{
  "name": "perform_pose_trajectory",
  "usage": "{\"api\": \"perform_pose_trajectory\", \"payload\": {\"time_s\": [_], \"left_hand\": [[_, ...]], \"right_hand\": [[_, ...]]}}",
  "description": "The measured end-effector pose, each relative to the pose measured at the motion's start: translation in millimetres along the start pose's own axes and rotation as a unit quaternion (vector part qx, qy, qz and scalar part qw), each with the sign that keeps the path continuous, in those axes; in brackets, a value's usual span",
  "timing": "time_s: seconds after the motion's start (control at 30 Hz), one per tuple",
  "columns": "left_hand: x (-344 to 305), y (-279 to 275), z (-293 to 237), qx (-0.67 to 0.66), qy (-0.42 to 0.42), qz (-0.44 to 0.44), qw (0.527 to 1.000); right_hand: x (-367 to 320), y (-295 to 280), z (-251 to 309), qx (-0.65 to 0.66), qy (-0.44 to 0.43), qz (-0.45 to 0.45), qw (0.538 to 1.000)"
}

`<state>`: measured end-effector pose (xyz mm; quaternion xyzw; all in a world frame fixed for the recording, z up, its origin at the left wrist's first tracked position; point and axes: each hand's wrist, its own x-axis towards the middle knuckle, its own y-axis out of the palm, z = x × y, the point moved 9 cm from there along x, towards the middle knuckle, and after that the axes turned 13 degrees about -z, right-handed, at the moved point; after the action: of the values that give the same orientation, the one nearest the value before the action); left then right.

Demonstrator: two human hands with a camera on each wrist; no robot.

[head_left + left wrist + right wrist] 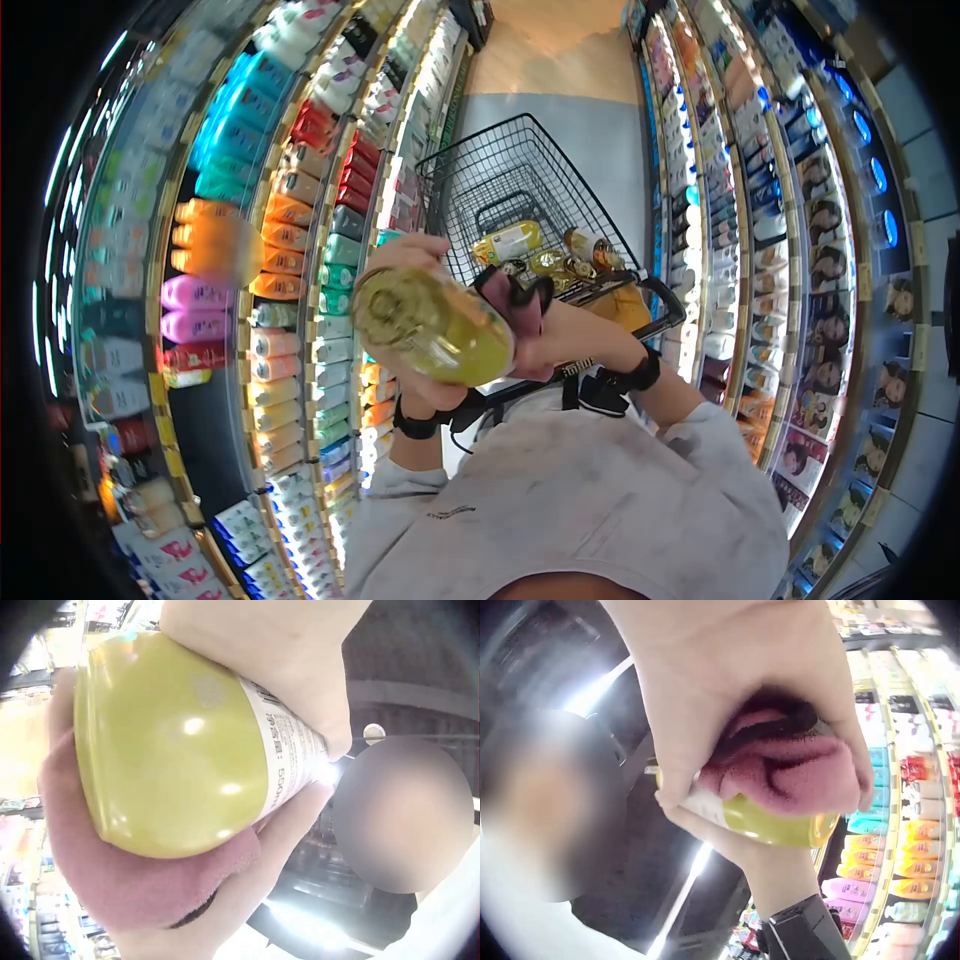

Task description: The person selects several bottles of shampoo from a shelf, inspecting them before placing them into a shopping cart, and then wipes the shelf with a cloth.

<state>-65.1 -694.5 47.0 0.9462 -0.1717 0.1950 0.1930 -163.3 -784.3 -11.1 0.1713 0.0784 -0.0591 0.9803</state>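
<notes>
A yellow-green plastic bottle [445, 325] with a white printed label [281, 754] is tilted in front of the person's chest, its base toward the head camera. The left hand [435, 392] grips it, with fingers wrapped round the bottle's side. The right hand [560, 340] holds a pink cloth [802, 780] with a black strip against the bottle's other side. In the left wrist view the cloth [172, 885] lies along the bottle's lower flank, and the right thumb is close to the label end. Both wrists wear black bands.
A black wire shopping cart [530, 130] stands just ahead, with several bottles, one a yellow bottle [507, 240], at its near end. Shelves of colourful bottles [290, 235] line the left side, and more stocked shelves [770, 250] the right. Pale floor [600, 140] runs ahead.
</notes>
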Motion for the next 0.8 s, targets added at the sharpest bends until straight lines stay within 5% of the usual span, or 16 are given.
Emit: {"api": "perform_pose_trajectory", "payload": {"time_s": [0.17, 0.27, 0.3, 0.33, 0.5, 0.6, 0.8], "left_hand": [[-3.9, 32.7, 6.8, 0.07, -0.02, 0.067, 0.995], [-8.4, 43.8, 19.2, 0.108, -0.066, 0.062, 0.99], [-9.5, 43.1, 23.0, 0.106, -0.088, 0.035, 0.99], [-6.2, 25.3, 24.0, 0.222, -0.013, 0.0, 0.975], [-4.5, 61.0, 58.5, 0.403, -0.015, 0.178, 0.897], [-14.6, 73.9, 71.3, 0.431, -0.004, 0.228, 0.873], [-23.0, 57.9, 95.6, 0.433, -0.164, 0.223, 0.858]], "right_hand": [[20.4, -39.5, -45.9, 0.138, 0.143, -0.049, 0.979], [5.7, -65.8, -12.2, -0.026, 0.158, -0.089, 0.983], [10.4, -83.5, -8.2, -0.068, 0.108, -0.131, 0.983], [12.1, -101.9, -6.9, -0.11, 0.059, -0.174, 0.977], [0.8, -161.4, 65.8, -0.142, -0.28, -0.281, 0.907], [4.5, -128.4, 77.5, -0.301, -0.326, -0.172, 0.88], [21.0, -116.0, 53.9, -0.339, -0.361, -0.188, 0.848]]}}
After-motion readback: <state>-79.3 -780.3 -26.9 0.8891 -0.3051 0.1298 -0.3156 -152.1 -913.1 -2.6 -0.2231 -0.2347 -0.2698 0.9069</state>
